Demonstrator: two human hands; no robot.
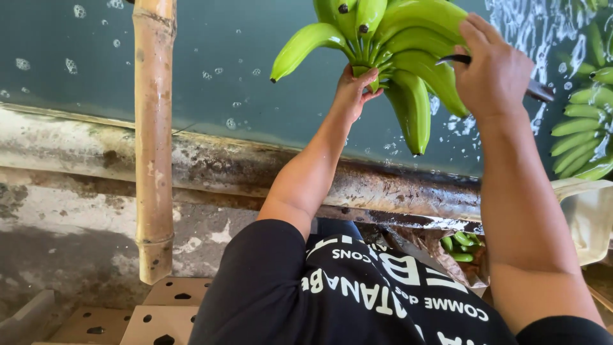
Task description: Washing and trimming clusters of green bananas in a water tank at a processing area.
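Two hands work a green banana bunch (pixel 389 51); left hand (pixel 355 89) clamped on its crown; right hand (pixel 491 70) closed around a knife (pixel 539 91), blade mostly hidden.

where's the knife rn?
In the head view, upper right: the dark curved-blade knife is gripped in the right hand, its blade against the green banana bunch that the left hand holds over the water tank.

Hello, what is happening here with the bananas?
A person holds a bunch of green bananas over a tank of water. The left hand grips the bunch at its crown from below. The right hand rests on the bananas and holds a dark knife. More green bananas float at the right.
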